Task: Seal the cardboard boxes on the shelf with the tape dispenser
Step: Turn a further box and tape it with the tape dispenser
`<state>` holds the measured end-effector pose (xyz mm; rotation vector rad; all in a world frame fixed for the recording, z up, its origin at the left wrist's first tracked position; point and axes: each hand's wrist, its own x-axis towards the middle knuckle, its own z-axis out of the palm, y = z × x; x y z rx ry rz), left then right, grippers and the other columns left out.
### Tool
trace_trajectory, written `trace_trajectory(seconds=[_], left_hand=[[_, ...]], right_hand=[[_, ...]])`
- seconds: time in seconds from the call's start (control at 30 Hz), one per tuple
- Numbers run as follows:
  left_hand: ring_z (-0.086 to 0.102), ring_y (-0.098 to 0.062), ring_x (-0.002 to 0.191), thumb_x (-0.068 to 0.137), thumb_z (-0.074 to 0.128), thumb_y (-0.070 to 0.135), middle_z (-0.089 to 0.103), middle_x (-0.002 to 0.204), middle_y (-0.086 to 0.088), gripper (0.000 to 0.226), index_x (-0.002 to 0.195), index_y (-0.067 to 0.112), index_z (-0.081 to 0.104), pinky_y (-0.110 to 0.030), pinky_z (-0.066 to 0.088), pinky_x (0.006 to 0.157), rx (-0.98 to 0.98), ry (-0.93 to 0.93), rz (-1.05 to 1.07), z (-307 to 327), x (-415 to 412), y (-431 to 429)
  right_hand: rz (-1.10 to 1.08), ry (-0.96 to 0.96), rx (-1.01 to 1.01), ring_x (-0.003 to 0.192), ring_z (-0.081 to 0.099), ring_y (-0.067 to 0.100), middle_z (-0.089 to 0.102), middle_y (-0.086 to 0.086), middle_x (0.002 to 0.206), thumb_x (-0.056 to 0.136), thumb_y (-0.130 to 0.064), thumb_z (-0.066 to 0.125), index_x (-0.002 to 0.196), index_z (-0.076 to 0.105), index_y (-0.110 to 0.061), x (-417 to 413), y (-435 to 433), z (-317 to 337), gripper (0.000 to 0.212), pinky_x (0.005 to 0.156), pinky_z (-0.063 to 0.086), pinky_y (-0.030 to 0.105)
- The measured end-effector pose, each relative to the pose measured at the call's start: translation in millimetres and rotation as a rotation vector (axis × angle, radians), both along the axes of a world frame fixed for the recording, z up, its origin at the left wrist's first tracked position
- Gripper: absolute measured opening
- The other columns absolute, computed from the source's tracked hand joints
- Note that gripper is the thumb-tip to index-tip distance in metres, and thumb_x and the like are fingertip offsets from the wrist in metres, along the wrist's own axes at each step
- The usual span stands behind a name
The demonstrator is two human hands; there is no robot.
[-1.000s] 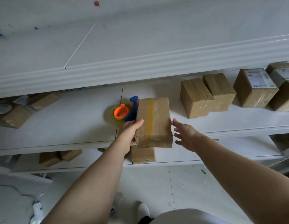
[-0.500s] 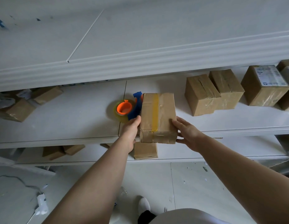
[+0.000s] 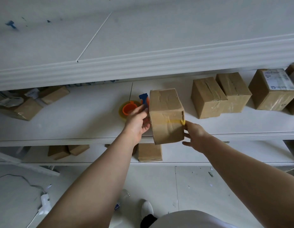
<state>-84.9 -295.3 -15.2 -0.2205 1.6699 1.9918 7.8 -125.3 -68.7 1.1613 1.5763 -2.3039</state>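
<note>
A brown cardboard box (image 3: 166, 116) with a strip of yellow tape across its near face is tilted up over the front edge of the middle shelf (image 3: 77, 122). My left hand (image 3: 138, 123) presses its left side with relaxed fingers. My right hand (image 3: 194, 134) touches its lower right edge, thumb by the tape's end. The tape dispenser (image 3: 129, 109), with a yellow roll, orange core and blue handle, lies on the shelf just behind my left hand.
Two taped boxes (image 3: 220, 96) stand to the right, with a labelled box (image 3: 272, 89) beyond them. Opened boxes and wrapping (image 3: 28, 104) fill the shelf's left end. More boxes (image 3: 149, 152) sit on the lower shelf. The upper shelf's edge (image 3: 143, 63) overhangs.
The box has been turned from lying flat, taped face up, to standing tilted on end. Both hands shifted along its sides with it.
</note>
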Motion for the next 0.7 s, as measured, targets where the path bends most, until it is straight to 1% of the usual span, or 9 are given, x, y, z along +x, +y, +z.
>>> trace_trajectory(seconds=[0.1, 0.17, 0.23, 0.3, 0.33, 0.4, 0.5, 0.63, 0.7], left_hand=[[0.067, -0.019, 0.096, 0.089, 0.064, 0.03, 0.073, 0.095, 0.001, 0.006, 0.094, 0.026, 0.066, -0.035, 0.053, 0.079, -0.088, -0.014, 0.01, -2, 1, 0], [0.065, -0.018, 0.1, 0.083, 0.068, 0.046, 0.072, 0.102, 0.002, 0.025, 0.099, 0.028, 0.065, -0.041, 0.054, 0.084, -0.137, -0.035, -0.034, -5, 0, -3], [0.062, -0.021, 0.105, 0.072, 0.074, 0.056, 0.069, 0.11, 0.002, 0.043, 0.106, 0.033, 0.063, -0.052, 0.051, 0.09, -0.158, -0.052, -0.128, -5, 1, -7], [0.059, -0.026, 0.111, 0.074, 0.078, 0.039, 0.066, 0.116, -0.001, 0.046, 0.114, 0.029, 0.057, -0.058, 0.048, 0.092, -0.192, -0.019, -0.185, -7, 2, -10], [0.057, -0.028, 0.113, 0.075, 0.076, 0.025, 0.064, 0.119, -0.003, 0.049, 0.118, 0.027, 0.054, -0.059, 0.048, 0.092, -0.221, 0.014, -0.202, -9, 2, -12], [0.055, -0.028, 0.116, 0.07, 0.073, 0.003, 0.06, 0.126, -0.004, 0.072, 0.13, 0.031, 0.044, -0.057, 0.049, 0.092, -0.261, 0.055, -0.269, -10, 1, -13], [0.054, -0.027, 0.118, 0.064, 0.072, -0.007, 0.056, 0.131, -0.002, 0.102, 0.143, 0.041, 0.028, -0.055, 0.046, 0.097, -0.281, 0.058, -0.379, -6, 1, -16], [0.054, -0.023, 0.115, 0.072, 0.066, -0.017, 0.055, 0.115, 0.003, 0.108, 0.148, 0.037, 0.011, -0.038, 0.054, 0.085, -0.332, 0.075, -0.501, 4, 2, -25], [0.053, -0.023, 0.117, 0.073, 0.069, -0.015, 0.054, 0.118, 0.002, 0.102, 0.146, 0.033, 0.015, -0.036, 0.053, 0.085, -0.347, 0.094, -0.537, 9, 4, -31]], right_hand=[[0.086, 0.007, -0.129, 0.132, 0.043, 0.027, 0.054, -0.002, 0.137, 0.09, -0.068, 0.035, 0.129, 0.057, -0.02, 1, 6, 4, 0.066, 0.111, 0.023, 0.06], [0.209, 0.035, -0.119, 0.138, 0.035, 0.031, 0.045, 0.001, 0.144, 0.074, -0.085, 0.037, 0.143, 0.04, -0.017, 0, 7, 11, 0.097, 0.111, 0.019, 0.062], [0.284, 0.059, -0.072, 0.137, 0.036, 0.031, 0.043, 0.002, 0.143, 0.058, -0.088, 0.054, 0.144, 0.038, -0.021, -1, 4, 16, 0.11, 0.109, 0.02, 0.063], [0.321, 0.085, -0.007, 0.132, 0.042, 0.024, 0.05, -0.005, 0.138, 0.049, -0.07, 0.072, 0.132, 0.052, -0.026, -1, 0, 17, 0.095, 0.109, 0.023, 0.061], [0.339, 0.105, 0.026, 0.131, 0.043, 0.019, 0.054, -0.007, 0.135, 0.049, -0.056, 0.074, 0.124, 0.058, -0.03, 0, 0, 15, 0.081, 0.108, 0.025, 0.059], [0.364, 0.16, 0.044, 0.127, 0.045, 0.015, 0.058, -0.008, 0.128, 0.054, -0.028, 0.068, 0.117, 0.063, -0.03, 1, 3, 11, 0.063, 0.108, 0.028, 0.054], [0.398, 0.238, -0.029, 0.118, 0.05, 0.02, 0.06, -0.003, 0.124, 0.057, -0.003, 0.06, 0.122, 0.061, -0.029, 5, 9, 11, 0.07, 0.106, 0.037, 0.049], [0.468, 0.336, -0.069, 0.129, 0.043, 0.023, 0.052, -0.008, 0.137, 0.064, 0.012, 0.059, 0.131, 0.054, -0.037, 14, 13, 7, 0.084, 0.108, 0.038, 0.05], [0.481, 0.408, -0.035, 0.131, 0.039, 0.023, 0.048, -0.006, 0.14, 0.058, 0.016, 0.058, 0.136, 0.049, -0.038, 17, 10, 7, 0.095, 0.106, 0.039, 0.048]])
